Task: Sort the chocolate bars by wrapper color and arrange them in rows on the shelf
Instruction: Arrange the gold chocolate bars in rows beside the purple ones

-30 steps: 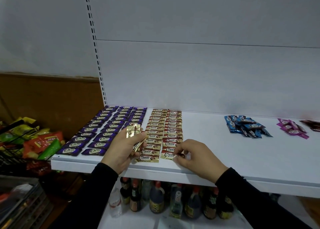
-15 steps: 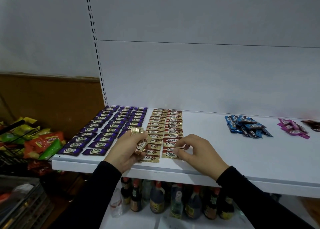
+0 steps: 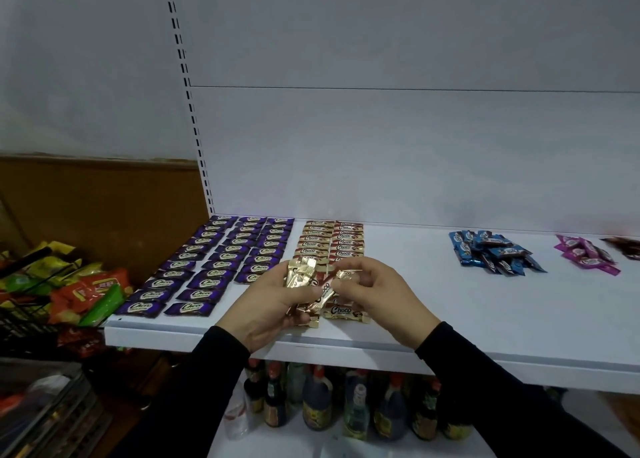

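Observation:
Purple chocolate bars (image 3: 221, 263) lie in three rows at the left of the white shelf (image 3: 450, 319). Beside them run two rows of gold bars (image 3: 330, 241). My left hand (image 3: 273, 302) grips a small bunch of gold bars (image 3: 300, 275) above the front of those rows. My right hand (image 3: 377, 291) pinches one gold bar (image 3: 323, 293) out of that bunch. A loose heap of blue bars (image 3: 493, 251) sits further right, then a pink heap (image 3: 585, 255) and some brown bars (image 3: 627, 246) at the frame edge.
A wire basket (image 3: 31, 315) of snack packets (image 3: 83, 291) stands left of the shelf. Dark sauce bottles (image 3: 318, 405) fill the lower shelf under my hands. Bare shelf surface lies between the gold rows and the blue heap.
My right hand has lifted off the front bar of the right gold row and moved left to the bunch in my left hand, where it now pinches one bar.

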`<state>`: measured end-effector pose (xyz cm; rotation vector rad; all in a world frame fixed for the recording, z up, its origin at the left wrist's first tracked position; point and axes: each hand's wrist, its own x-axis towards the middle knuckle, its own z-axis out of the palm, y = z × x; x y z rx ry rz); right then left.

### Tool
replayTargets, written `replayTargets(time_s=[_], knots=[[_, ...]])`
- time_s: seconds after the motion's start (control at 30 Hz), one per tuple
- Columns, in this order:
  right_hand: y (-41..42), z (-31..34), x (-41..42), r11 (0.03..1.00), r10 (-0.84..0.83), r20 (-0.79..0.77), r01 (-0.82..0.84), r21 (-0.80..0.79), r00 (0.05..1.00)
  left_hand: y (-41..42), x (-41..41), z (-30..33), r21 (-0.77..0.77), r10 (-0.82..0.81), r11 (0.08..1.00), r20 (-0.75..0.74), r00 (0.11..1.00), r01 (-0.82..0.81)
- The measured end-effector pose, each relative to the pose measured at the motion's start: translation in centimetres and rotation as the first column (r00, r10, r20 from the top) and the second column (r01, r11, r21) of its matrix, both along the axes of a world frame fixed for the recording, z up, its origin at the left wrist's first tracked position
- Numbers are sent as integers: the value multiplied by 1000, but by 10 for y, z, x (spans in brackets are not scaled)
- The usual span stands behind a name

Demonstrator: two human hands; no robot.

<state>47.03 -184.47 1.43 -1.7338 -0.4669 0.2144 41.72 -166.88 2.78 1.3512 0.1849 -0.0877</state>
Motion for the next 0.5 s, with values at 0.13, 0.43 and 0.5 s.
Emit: replayTargets(time_s=[0.13, 0.43, 0.5], knots=[[-4, -1, 0, 998, 64, 16, -64, -7, 998, 2, 2, -1, -2, 45, 999, 0, 999, -45], [-15, -4, -3, 973, 74, 421, 26, -228, 904, -2, 1, 0, -10, 61, 998, -17, 998, -61], [-21, -7, -3, 969, 60, 448, 56, -240, 892, 1, 2, 1, -27, 138, 990, -32, 990, -139]])
